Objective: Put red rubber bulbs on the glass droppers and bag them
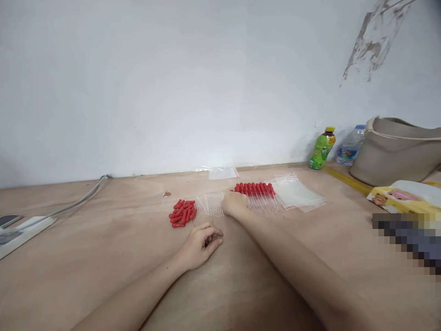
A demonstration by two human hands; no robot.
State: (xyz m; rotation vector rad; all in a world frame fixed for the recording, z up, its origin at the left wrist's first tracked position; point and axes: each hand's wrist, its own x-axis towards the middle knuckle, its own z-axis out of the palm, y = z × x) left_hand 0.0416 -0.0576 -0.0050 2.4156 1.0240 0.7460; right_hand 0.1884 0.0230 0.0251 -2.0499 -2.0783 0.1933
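My right hand [234, 203] is closed, knuckles up, at the left end of a row of droppers [257, 195] with red rubber bulbs and clear tubes. A bit of red shows at its far edge, but its fingers hide what they hold. Clear dropper tubes [212, 205] without bulbs lie side by side just left of this hand. My left hand [201, 246] rests on its side on the table, nearer to me, fingers loosely bent and thumb apart, with nothing visible in it. Beyond it lies a pile of loose red rubber bulbs [182, 213].
Clear zip bags [298, 193] lie right of the droppers, another bag [223, 173] near the wall. At right stand a green bottle [322, 149], a water bottle [350, 147], a beige bin [396, 154] and a yellow tissue pack [406, 197]. A cable [79, 201] reaches a power strip [27, 234] at left.
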